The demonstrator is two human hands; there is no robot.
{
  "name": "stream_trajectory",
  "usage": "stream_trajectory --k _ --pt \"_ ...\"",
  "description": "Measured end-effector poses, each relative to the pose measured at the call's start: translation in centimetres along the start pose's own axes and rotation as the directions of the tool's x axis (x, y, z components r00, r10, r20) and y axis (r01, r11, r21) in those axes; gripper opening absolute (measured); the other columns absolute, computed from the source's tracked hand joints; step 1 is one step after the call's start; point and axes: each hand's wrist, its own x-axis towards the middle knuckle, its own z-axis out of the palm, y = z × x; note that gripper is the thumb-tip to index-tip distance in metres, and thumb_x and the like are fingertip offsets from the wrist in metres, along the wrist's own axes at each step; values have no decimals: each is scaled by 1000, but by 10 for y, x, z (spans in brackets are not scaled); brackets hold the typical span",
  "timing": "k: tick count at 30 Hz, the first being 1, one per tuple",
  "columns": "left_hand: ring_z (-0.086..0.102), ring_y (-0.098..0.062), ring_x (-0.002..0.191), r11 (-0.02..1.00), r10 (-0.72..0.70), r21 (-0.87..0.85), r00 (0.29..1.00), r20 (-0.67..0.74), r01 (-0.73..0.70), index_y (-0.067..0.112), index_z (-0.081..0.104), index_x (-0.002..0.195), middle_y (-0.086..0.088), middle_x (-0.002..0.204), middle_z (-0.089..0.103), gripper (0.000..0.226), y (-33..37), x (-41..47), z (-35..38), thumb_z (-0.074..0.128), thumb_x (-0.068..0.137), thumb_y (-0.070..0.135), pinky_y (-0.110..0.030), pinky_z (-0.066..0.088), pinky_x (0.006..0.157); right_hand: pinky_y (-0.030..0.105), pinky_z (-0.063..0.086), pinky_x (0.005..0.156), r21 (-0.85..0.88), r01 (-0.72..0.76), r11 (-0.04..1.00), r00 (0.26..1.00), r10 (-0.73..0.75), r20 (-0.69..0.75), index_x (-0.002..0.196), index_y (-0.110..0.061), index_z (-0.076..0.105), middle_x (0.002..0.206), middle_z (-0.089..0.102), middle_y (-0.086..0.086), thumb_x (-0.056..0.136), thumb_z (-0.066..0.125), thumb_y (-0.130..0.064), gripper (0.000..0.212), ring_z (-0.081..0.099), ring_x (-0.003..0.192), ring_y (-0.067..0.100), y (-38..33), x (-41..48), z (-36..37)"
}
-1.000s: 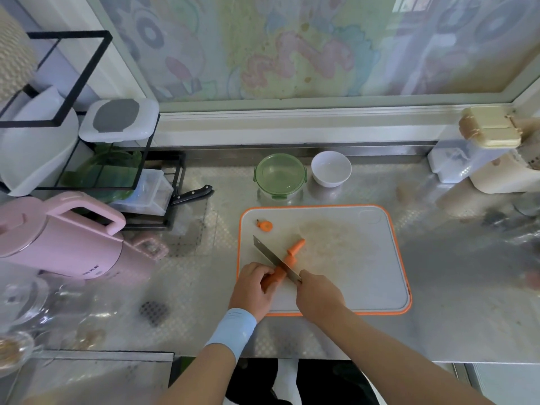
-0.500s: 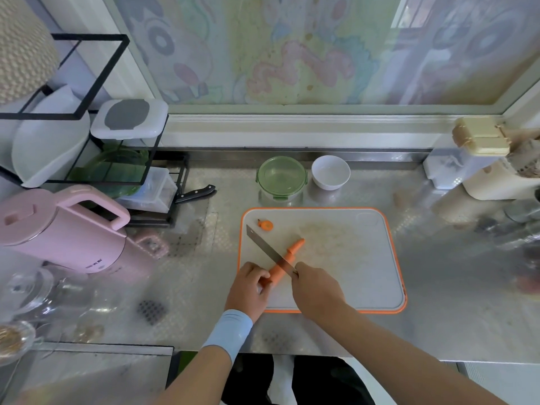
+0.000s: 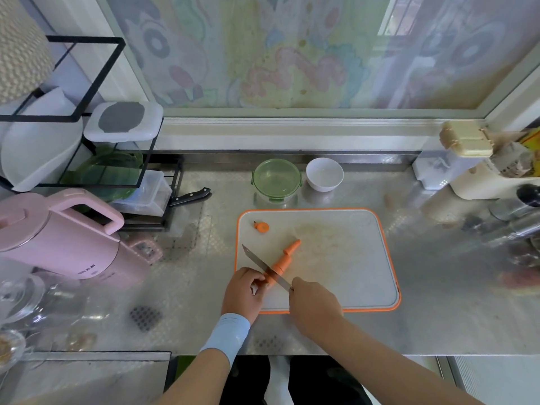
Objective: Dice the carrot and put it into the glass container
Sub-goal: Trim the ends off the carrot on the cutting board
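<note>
Pink plastic marks the electric kettle [image 3: 58, 232] at the far left of the steel counter [image 3: 438, 302], in front of a black wire rack [image 3: 87, 112]. A black-handled knife [image 3: 190, 197] pokes out beside the rack's foot. Behind the orange-rimmed cutting board [image 3: 350, 273] a glass container [image 3: 276, 179] with a green rim sits just beside a white bowl [image 3: 324, 174]. A cream lidded box [image 3: 464, 138] stands at the far right.

A cut carrot end [image 3: 262, 227] lies apart near the board's far-left corner. The carrot [image 3: 285, 258] lies slantwise on the board's near-left part, thin tip pointing away and right. The left hand [image 3: 244, 293], above a light blue wristband [image 3: 226, 336], curls its fingers round the carrot's thick near end. The right hand [image 3: 314, 302] is closed round the handle of a kitchen knife [image 3: 257, 260], whose blade crosses the carrot just beside the left fingertips.
</note>
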Motion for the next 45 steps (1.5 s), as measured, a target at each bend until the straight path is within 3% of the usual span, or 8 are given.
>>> stream_trajectory --k 10,16,23,29,36,38,40,45 --pt "59 -4 74 999 -33 -28 999 30 34 26 63 79 13 87 59 23 2 3 -2 77 74 10 -12 46 65 33 45 70 11 -61 998 997 61 45 112 -15 51 111 63 7 95 48 -8 18 64 100 28 -8 8 0" --pt "62 -5 73 989 -105 -100 994 36 108 30 62 80 14 88 61 27 3 6 -5 77 74 8 -24 54 69 32 46 75 50 -107 993 990 101 97 116 -13 55 118 62 8 94 48 -9 24 64 107 28 -14 25 -5" --pt "63 -7 78 975 -161 -140 983 90 172 36 60 77 15 88 62 27 6 8 -11 77 75 15 -22 53 72 36 53 77 84 -102 991 991 95 90 107 -15 54 109 62 8 94 45 -10 17 64 99 29 -10 36 17" --pt "61 -2 78 975 -146 -149 982 122 163 32 64 79 16 88 62 21 5 9 -12 78 76 17 -16 50 72 33 43 67 53 -70 996 996 67 62 109 -13 52 99 53 8 94 41 -7 20 63 96 30 -2 43 49" --pt "58 -4 81 989 -123 -57 971 207 137 31 59 82 15 91 56 17 10 15 -18 73 80 22 -18 48 76 33 41 66 29 -57 998 996 55 69 110 -10 56 98 49 4 95 40 -8 22 62 96 29 2 46 48" --pt "55 -4 83 992 -120 1 961 249 123 28 56 83 13 93 52 13 15 17 -19 69 83 27 -21 47 78 35 43 67 60 -55 997 995 50 84 104 -13 53 104 57 7 97 40 -10 15 61 94 30 2 44 42" --pt "55 -6 81 991 -131 49 957 260 122 26 54 81 12 92 50 13 19 20 -19 67 81 30 -23 46 78 34 43 69 105 -69 992 995 61 78 98 -17 48 109 62 10 101 38 -18 10 58 87 30 1 40 33" --pt "57 -14 79 983 -125 166 951 283 79 26 50 81 8 88 53 16 22 26 -21 66 77 30 -24 47 75 32 46 71 179 -63 982 998 66 -10 88 -17 49 103 66 11 101 38 -34 24 58 83 29 2 32 2"
